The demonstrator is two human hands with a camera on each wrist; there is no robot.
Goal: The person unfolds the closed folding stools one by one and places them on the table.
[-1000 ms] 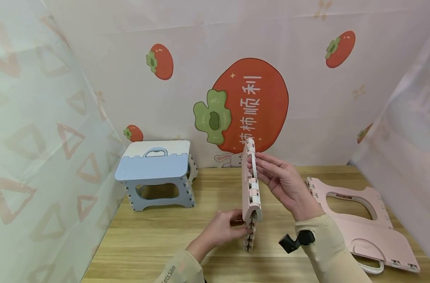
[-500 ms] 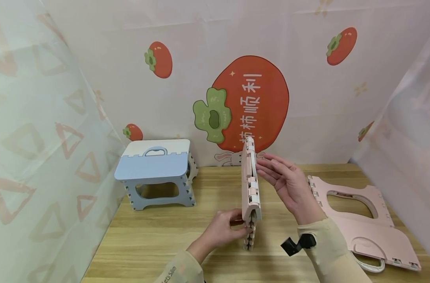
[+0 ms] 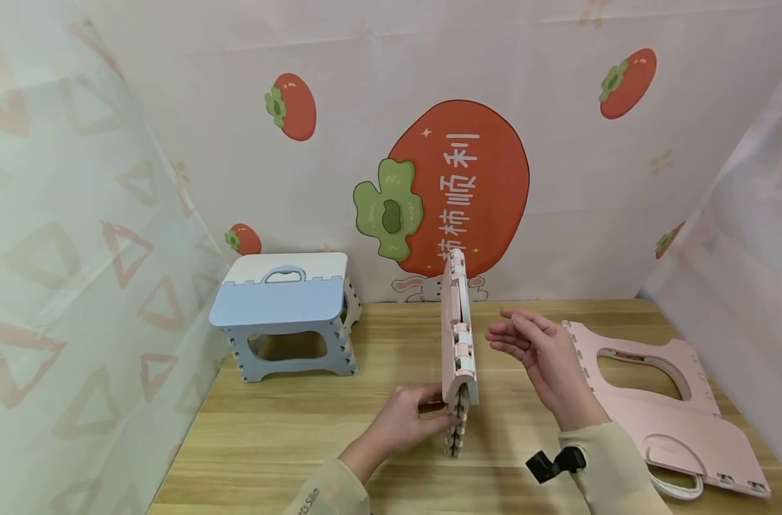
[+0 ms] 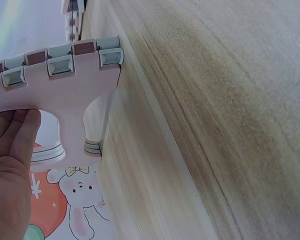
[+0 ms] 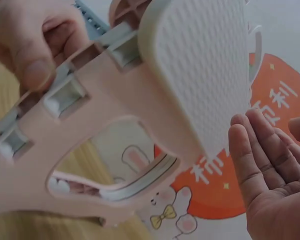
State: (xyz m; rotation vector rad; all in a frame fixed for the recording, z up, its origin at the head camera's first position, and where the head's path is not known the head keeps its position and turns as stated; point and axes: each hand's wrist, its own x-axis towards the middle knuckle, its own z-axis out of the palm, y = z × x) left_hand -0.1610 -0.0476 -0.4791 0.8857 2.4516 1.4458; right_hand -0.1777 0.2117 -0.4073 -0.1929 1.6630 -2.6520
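My left hand (image 3: 406, 420) grips the leg panels of a pink and white folding stool (image 3: 451, 350), which stands edge-on over the table, partly folded. In the left wrist view, the fingers reach to the oval opening of a pink leg panel (image 4: 75, 95). The stool's white textured top (image 5: 210, 65) shows in the right wrist view, its handle loop beyond. My right hand (image 3: 545, 361) hovers to the right of the stool, apart from it, holding nothing, with fingers extended and slightly bent.
A blue and white folding stool (image 3: 277, 304) stands unfolded at the back left of the wooden table (image 3: 268, 443). Another pink stool (image 3: 693, 436) lies flat at the right. Behind the table hangs a curtain (image 3: 204, 143) printed with persimmons; sheets flank both sides.
My right hand has let go of the stool's handle area and moved away to the right and down. My left hand and the stool have stayed nearly in place.
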